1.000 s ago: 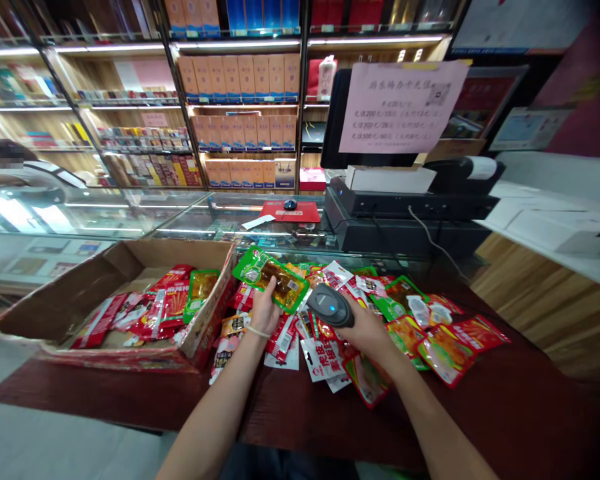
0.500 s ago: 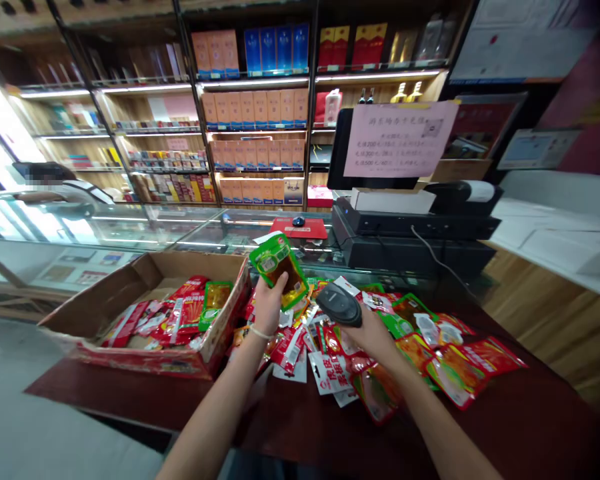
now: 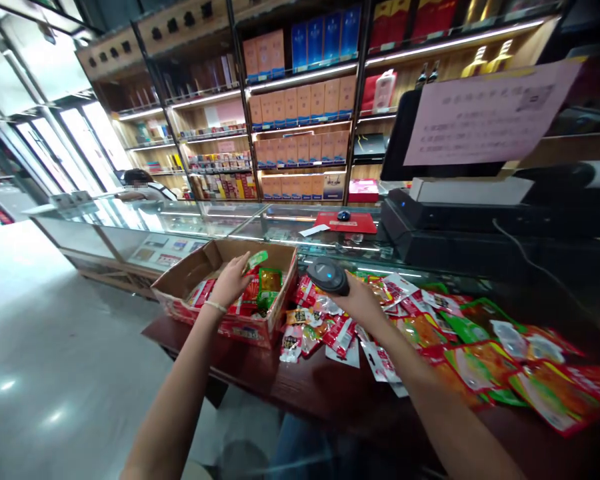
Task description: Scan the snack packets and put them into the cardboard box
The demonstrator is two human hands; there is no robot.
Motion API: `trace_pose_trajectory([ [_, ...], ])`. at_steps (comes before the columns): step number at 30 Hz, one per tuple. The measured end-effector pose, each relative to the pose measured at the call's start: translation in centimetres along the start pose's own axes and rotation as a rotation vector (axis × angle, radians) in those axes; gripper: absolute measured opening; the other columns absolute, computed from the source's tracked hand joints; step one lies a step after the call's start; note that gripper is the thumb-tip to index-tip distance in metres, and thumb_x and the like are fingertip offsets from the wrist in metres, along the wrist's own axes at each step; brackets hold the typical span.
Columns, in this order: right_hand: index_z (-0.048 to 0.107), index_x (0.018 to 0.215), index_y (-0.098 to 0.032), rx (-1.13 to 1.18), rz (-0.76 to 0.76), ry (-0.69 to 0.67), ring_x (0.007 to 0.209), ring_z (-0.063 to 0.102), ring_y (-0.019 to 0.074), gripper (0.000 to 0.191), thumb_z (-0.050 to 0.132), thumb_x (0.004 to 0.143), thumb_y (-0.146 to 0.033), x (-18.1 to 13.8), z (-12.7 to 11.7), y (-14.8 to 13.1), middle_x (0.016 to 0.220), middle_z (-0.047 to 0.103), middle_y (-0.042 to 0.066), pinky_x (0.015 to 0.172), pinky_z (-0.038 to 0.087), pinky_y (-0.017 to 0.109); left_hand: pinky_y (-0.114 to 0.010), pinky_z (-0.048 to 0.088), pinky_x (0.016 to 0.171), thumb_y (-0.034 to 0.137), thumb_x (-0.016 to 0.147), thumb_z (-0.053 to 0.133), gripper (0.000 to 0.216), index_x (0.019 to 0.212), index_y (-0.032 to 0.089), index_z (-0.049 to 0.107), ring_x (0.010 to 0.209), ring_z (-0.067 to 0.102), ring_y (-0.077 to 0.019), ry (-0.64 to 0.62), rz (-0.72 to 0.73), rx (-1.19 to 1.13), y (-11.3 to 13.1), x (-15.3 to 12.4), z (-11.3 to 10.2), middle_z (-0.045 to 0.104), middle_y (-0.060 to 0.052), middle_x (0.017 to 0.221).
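Observation:
My left hand (image 3: 231, 281) is over the cardboard box (image 3: 280, 313), its fingers closed on a green snack packet (image 3: 258, 259) that is partly hidden behind them. Red packets and another green-edged packet (image 3: 269, 281) lie inside the box beneath this hand. A black barcode scanner (image 3: 329, 277) with a small blue light sits in the grip of my right hand (image 3: 360, 300), held over the heap of snack packets (image 3: 340, 333). The heap spreads to the right across the dark red counter (image 3: 275, 379).
A monitor with a pink paper sign (image 3: 485, 120) stands on black equipment at the right. Behind the glass counter, a mouse (image 3: 343, 216) rests on a red mat (image 3: 365, 224). Shelves of boxes line the wall. Another person (image 3: 147, 189) leans at the far left counter.
My left hand has carried the green packet leftward from above the heap to over the box. The scanner stays in my right hand. The view has turned left.

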State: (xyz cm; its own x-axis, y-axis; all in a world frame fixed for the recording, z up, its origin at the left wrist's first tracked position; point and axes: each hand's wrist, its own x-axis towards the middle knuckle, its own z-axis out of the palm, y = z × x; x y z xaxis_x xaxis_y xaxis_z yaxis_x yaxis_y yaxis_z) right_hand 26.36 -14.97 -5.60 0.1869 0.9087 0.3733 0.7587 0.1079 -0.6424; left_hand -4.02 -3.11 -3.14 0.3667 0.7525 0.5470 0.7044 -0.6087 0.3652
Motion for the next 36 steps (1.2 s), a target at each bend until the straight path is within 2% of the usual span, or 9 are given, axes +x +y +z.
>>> trace_pose_trajectory([
  [3,0.063,0.111,-0.026,-0.059,0.008,-0.019,0.090,0.066,0.0274,0.043,0.067,0.072,-0.043,0.1,0.9,-0.9,0.094,0.072,0.004,0.070,0.047,0.031,-0.042,0.041,0.104,0.028,0.082,0.057,0.047,0.128,0.017,0.055,0.118,0.056,-0.0253,-0.071,-0.042,-0.040,-1.5,-0.9,0.6,0.061,-0.011,0.127],
  [6,0.062,0.112,-0.026,-0.095,0.022,-0.029,0.090,0.066,0.0273,0.045,0.067,0.072,-0.044,-0.2,1.0,-0.9,0.094,0.073,0.004,0.068,0.046,0.030,-0.040,0.043,0.102,0.030,0.085,0.053,0.038,0.121,0.019,0.061,0.113,0.059,-0.0237,-0.050,-0.048,-0.076,-0.6,-1.3,0.8,0.065,-0.009,0.121],
  [10,0.059,0.120,-0.027,-0.166,0.050,-0.004,0.088,0.067,0.0273,0.051,0.066,0.072,-0.042,-1.3,-0.3,0.1,0.093,0.073,0.004,0.068,0.046,0.030,-0.038,0.046,0.098,0.030,0.089,0.049,0.034,0.118,0.020,0.063,0.108,0.062,-0.0223,-0.026,0.024,-0.108,3.1,-1.3,1.2,0.067,-0.007,0.118],
  [15,0.056,0.126,-0.030,-0.190,0.151,0.054,0.089,0.067,0.0264,0.056,0.066,0.072,-0.042,-4.7,-4.2,2.9,0.096,0.073,0.003,0.069,0.047,0.030,-0.035,0.049,0.093,0.033,0.091,0.047,0.033,0.117,0.021,0.063,0.104,0.064,-0.0217,-0.084,0.159,-0.186,9.7,-1.0,3.4,0.069,-0.006,0.114],
  [18,0.057,0.125,-0.030,-0.155,0.233,0.118,0.090,0.067,0.0262,0.055,0.066,0.073,-0.045,-7.7,-7.2,5.7,0.098,0.073,0.003,0.071,0.048,0.031,-0.035,0.048,0.095,0.034,0.093,0.044,0.034,0.118,0.021,0.062,0.106,0.063,-0.0210,-0.137,0.247,-0.275,13.8,-0.8,6.4,0.068,-0.006,0.116],
  [22,0.062,0.116,-0.024,-0.138,0.364,0.243,0.092,0.067,0.0268,0.048,0.066,0.073,-0.046,-12.7,-11.5,10.1,0.098,0.073,0.007,0.073,0.049,0.033,-0.037,0.047,0.096,0.032,0.094,0.042,0.034,0.122,0.022,0.059,0.111,0.061,-0.0217,-0.241,0.382,-0.360,19.7,-1.3,11.8,0.066,-0.006,0.120],
  [29,0.064,0.112,-0.021,-0.130,0.510,0.471,0.096,0.066,0.0273,0.047,0.066,0.072,-0.046,-21.3,-18.7,16.3,0.102,0.072,0.009,0.080,0.050,0.035,-0.037,0.047,0.096,0.032,0.091,0.048,0.037,0.127,0.023,0.054,0.110,0.060,-0.0219,-0.411,0.586,-0.478,31.7,-3.8,20.4,0.063,-0.008,0.121],
  [33,0.066,0.109,-0.019,-0.189,0.596,0.543,0.094,0.067,0.0281,0.046,0.064,0.072,-0.046,-24.8,-21.3,19.1,0.099,0.073,0.010,0.078,0.051,0.036,-0.037,0.044,0.102,0.029,0.087,0.054,0.045,0.131,0.022,0.051,0.119,0.053,-0.0232,-0.527,0.739,-0.451,37.3,-5.5,24.9,0.056,-0.010,0.131],
  [36,0.065,0.110,-0.020,-0.212,0.643,0.567,0.089,0.068,0.0280,0.047,0.062,0.073,-0.048,-26.4,-22.2,20.7,0.092,0.073,0.009,0.073,0.052,0.035,-0.040,0.037,0.108,0.022,0.081,0.058,0.055,0.135,0.021,0.047,0.131,0.043,-0.0257,-0.587,0.819,-0.376,40.0,-6.7,28.0,0.045,-0.011,0.143],
])
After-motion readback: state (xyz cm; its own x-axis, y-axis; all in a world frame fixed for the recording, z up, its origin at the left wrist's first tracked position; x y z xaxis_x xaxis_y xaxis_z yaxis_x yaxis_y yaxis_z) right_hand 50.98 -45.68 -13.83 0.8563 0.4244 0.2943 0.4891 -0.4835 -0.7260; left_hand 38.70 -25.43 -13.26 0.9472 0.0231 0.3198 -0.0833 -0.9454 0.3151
